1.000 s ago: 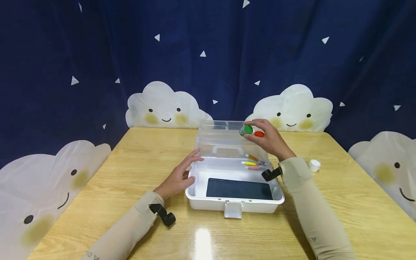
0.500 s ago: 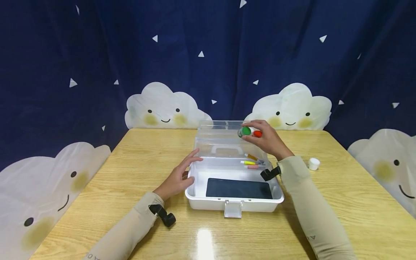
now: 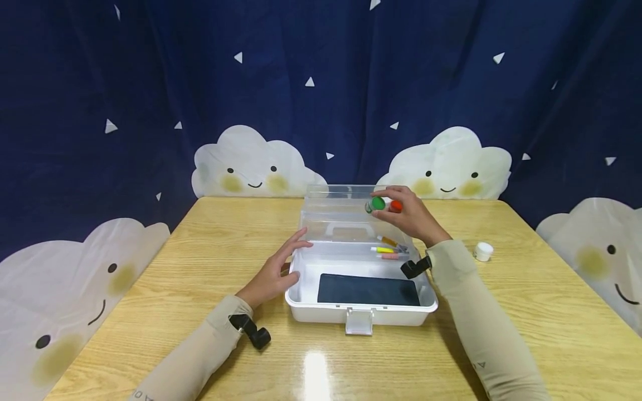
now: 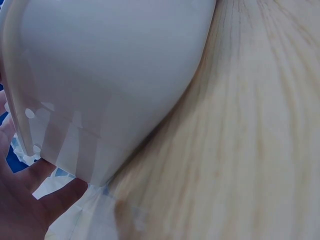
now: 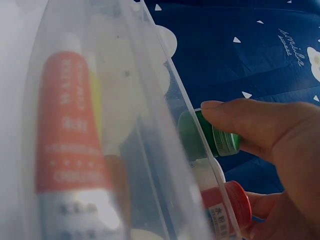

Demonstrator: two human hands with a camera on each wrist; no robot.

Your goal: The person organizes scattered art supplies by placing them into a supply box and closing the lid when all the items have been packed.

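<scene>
A white storage box [image 3: 311, 313] stands with its clear lid and trays [image 3: 321, 228] folded back. My right hand [image 3: 413, 217] pinches a green-capped paint jar [image 3: 377, 204] between thumb and fingers, over the clear upper tray. Right beside it, within the curve of that hand, is a red-capped paint jar [image 5: 235, 207], partly hidden by the tray wall in the right wrist view. My left hand [image 3: 273, 275] rests at the box's left end, fingers spread, the thumb at the rim. In the left wrist view its fingers [image 4: 65, 197] touch the box's corner.
Pink [image 3: 388, 257], yellow [image 3: 383, 250] and orange [image 3: 387, 241] paint tubes lie in the clear tray below the right hand. A dark flat rectangle [image 3: 366, 289] lies on the box floor. A white jar [image 3: 484, 252] stands on the wooden table [image 3: 225, 234], right of the box.
My right hand has shifted slightly left and down with the green-capped jar, next to the red-capped one. The left hand stays at the box's end. The head view has moved a little.
</scene>
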